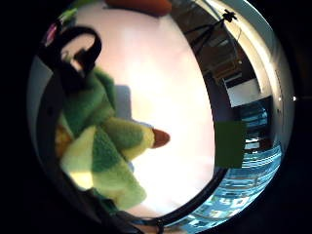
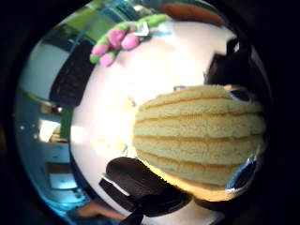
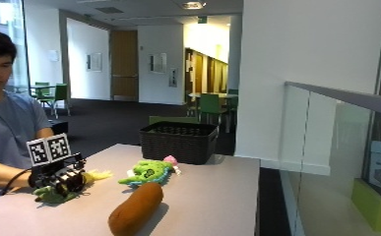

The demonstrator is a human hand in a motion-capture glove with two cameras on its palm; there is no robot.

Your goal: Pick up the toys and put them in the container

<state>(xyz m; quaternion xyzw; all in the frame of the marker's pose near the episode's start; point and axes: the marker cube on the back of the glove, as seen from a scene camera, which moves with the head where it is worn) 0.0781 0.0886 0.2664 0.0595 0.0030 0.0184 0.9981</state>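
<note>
Gloved hand grabs a soft toy
The grip (image 3: 62,181) curls round a fuzzy green and yellow plush toy (image 3: 53,195) at the surface's (image 3: 209,196) near edge; the black woven basket (image 3: 179,141) waits at the far edge

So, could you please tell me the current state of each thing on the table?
Right hand: grips the yellow-green plush toy on the table.
Green plush toy: lying on the table, untouched.
Brown plush toy: lying on the table.
Basket: upright, contents hidden.

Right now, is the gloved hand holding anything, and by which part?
Yes: the right hand grips a green and yellow plush toy around its ribbed yellow body, low on the table.
</note>
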